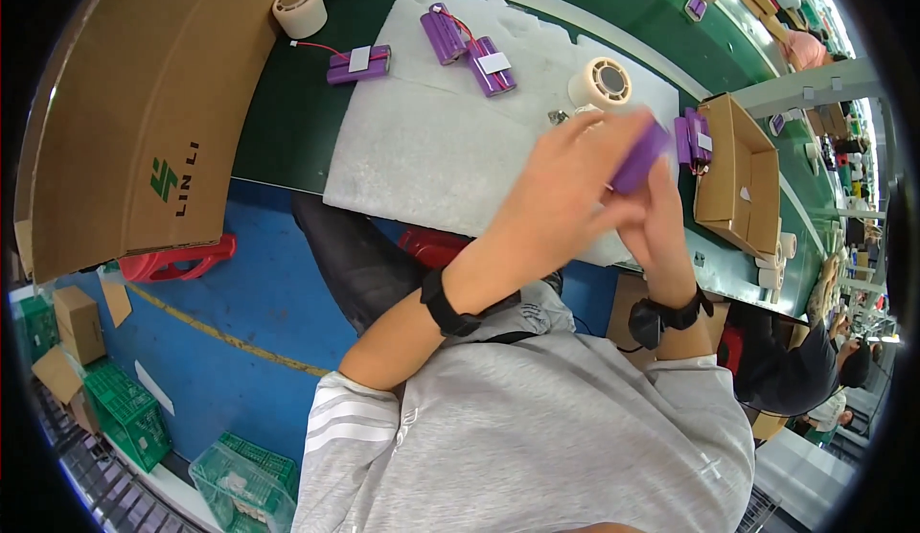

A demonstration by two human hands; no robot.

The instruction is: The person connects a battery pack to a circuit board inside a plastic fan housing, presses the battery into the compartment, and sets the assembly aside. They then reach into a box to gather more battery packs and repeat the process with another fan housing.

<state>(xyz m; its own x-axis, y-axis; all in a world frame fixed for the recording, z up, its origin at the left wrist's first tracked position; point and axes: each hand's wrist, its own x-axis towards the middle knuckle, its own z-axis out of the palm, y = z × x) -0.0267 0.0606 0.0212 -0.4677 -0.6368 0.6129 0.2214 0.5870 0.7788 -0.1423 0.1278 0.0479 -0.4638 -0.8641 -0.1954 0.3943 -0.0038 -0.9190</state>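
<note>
Both my hands are raised over the right part of a white foam sheet [412, 140], around a purple battery pack [639, 160]. My right hand [661, 221] grips the pack between thumb and fingers. From the other side, my left hand [561, 183] closes over it, its fingertips smeared by motion. Just beyond them stands a cream tape roll [583, 89], with a small metal piece [558, 118] beside it. Two more purple packs, one on the left [443, 34] and one with a white label [492, 66], lie at the sheet's far side, joined by red wires.
Another wired pack [356, 65] overlaps the sheet's left edge, near a second tape roll [305, 21]. A large cardboard box [144, 102] rises on the left. At right, more purple packs [692, 140] lie against an open cardboard box [738, 173]. Green crates [129, 413] stand on the floor.
</note>
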